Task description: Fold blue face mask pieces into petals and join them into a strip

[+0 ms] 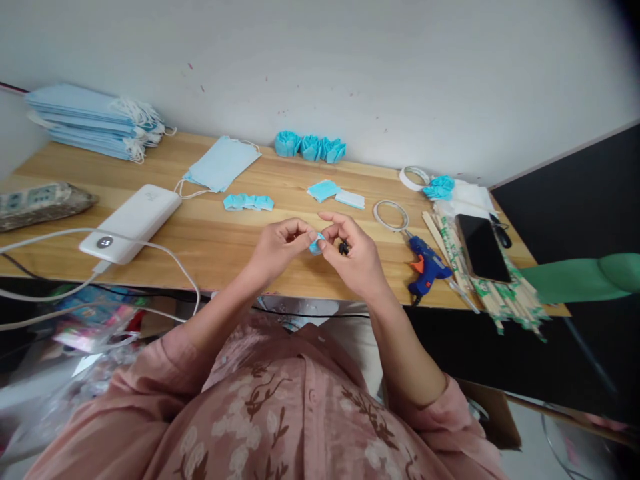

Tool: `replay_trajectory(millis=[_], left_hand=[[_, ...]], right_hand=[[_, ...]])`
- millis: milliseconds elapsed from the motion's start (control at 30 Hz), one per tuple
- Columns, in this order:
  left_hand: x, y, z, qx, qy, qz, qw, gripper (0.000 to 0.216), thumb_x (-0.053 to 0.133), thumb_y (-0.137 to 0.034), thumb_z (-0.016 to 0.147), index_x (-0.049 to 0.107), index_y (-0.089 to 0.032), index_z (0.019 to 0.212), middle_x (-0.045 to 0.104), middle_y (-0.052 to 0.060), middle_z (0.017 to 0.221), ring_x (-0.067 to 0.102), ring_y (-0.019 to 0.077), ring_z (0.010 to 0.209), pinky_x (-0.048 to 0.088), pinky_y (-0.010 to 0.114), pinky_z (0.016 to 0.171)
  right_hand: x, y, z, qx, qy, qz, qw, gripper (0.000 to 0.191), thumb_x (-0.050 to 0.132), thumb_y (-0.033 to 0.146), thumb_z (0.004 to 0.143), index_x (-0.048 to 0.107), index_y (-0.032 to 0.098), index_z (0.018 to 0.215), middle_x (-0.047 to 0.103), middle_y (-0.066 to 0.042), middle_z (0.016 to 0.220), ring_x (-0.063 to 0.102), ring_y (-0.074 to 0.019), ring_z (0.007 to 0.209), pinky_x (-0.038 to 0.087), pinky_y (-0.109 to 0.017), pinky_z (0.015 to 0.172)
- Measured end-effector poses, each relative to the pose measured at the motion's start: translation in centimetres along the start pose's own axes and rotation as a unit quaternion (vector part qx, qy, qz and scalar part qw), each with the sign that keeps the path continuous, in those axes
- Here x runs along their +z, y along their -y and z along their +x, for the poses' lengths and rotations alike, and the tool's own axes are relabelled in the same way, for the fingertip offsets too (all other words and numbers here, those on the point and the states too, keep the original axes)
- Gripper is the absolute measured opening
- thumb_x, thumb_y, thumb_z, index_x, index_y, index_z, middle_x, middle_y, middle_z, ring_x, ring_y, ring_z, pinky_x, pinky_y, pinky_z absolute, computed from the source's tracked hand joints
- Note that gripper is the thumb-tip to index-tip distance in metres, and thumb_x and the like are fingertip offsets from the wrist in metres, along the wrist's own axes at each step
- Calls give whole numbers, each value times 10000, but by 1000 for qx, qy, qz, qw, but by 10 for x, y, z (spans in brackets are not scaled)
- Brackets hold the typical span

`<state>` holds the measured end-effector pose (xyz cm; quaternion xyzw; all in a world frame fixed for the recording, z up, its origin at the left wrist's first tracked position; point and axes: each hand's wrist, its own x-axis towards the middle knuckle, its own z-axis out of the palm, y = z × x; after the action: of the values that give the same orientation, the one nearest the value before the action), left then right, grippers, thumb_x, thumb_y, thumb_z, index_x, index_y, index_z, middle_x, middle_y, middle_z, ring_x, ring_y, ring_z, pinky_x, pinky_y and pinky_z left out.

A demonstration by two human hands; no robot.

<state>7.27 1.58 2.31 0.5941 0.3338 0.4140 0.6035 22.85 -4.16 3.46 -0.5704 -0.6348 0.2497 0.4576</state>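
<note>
The left grip [280, 245] and right grip [354, 252] both pinch a small blue piece [315, 246] over the bench [215, 247]. Low down, a brown box [501, 424] sits; its insides are hard to see.

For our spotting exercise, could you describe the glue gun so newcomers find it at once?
On the wooden table, find the person's right hand. Further right, beside the wrapped wooden sticks, lies the glue gun; its dark blue body and orange trigger set it apart from the pale sticks.

Between the hands [357, 259] sits the piece [315, 246], power bank [140, 217] left, glue gun [427, 265] right.
</note>
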Motion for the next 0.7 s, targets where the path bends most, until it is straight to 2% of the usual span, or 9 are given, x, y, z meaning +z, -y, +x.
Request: replay_trajectory(millis=[333,533,700], left_hand=[[-2,-5,2,11,-11,7,1000,265,725,-400,747,640,-159,676,619,-2,644,508,104,610,425,240,619],[-1,-7,2,18,-14,16,1000,233,706,-377,753,650,-160,687,639,5,667,519,109,622,426,243,627],[0,-7,2,29,-19,63,997,216,687,-344,747,628,-162,647,598,-7,613,481,102,581,381,238,575]], right_hand=[[-6,-7,1,11,33,71,997,399,564,443,933,588,263,1288,688,-28,981,640,-171,909,511,-343,848],[-14,-6,2,27,50,127,990,395,527,459,937,594,273,1280,703,-39,1033,651,-192,963,517,-386,894],[-15,-2,5,18,32,74,997,339,603,349,890,612,257,1217,671,-8,911,638,-159,881,499,-340,849]])
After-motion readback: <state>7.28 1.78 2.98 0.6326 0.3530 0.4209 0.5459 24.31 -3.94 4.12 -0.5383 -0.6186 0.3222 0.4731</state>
